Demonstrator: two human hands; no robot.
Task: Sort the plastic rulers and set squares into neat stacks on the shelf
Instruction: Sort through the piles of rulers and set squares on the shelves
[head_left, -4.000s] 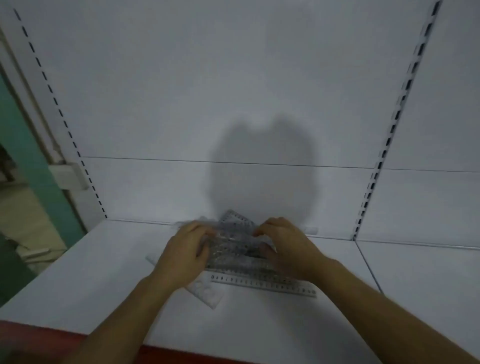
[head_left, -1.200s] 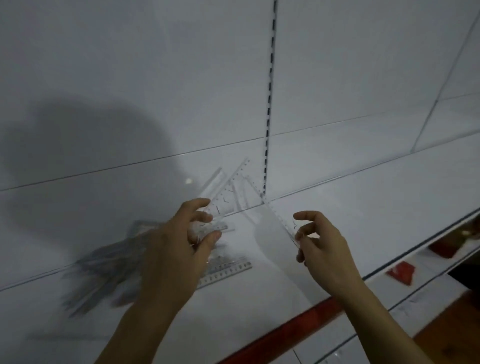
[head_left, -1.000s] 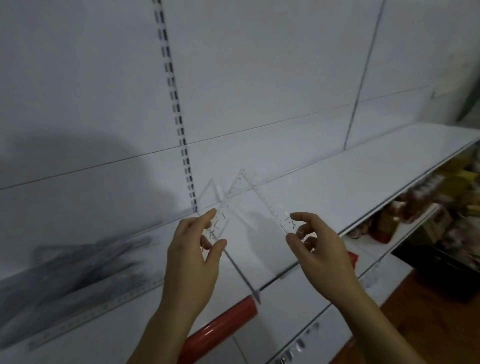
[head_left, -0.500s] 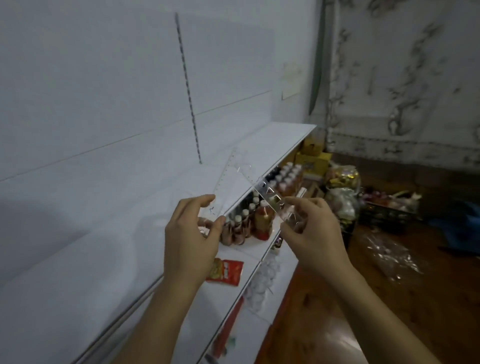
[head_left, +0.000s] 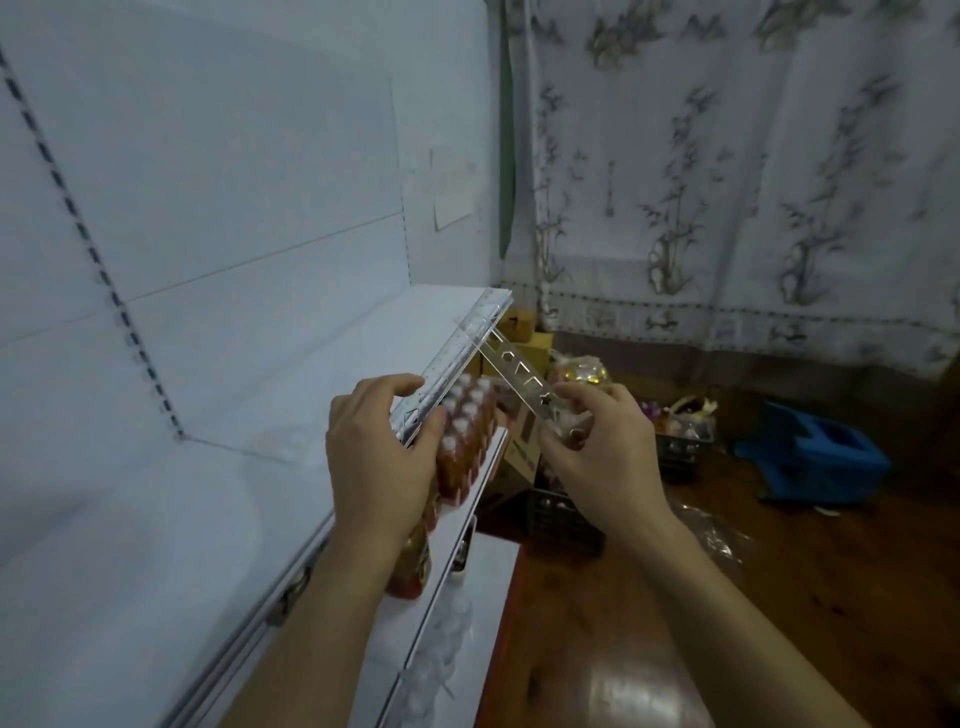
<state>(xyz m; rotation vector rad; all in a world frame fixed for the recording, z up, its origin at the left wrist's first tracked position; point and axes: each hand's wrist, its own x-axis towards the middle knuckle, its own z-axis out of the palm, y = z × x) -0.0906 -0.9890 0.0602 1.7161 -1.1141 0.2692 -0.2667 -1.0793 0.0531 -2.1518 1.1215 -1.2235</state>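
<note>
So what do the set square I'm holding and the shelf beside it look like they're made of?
Set square: clear, glossy plastic by the look; bottles and floor show through it, with printed scale marks and cut-out stencil shapes. Shelf: probably white painted metal with a smooth matte surface, though the coating could be laminate.

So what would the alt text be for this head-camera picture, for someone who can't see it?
Seen from above, a person's left hand and right hand hold a clear plastic set square in the air beside a white shelf. Below it stand rows of red bottles, with a blue crate on the wooden floor.
</note>
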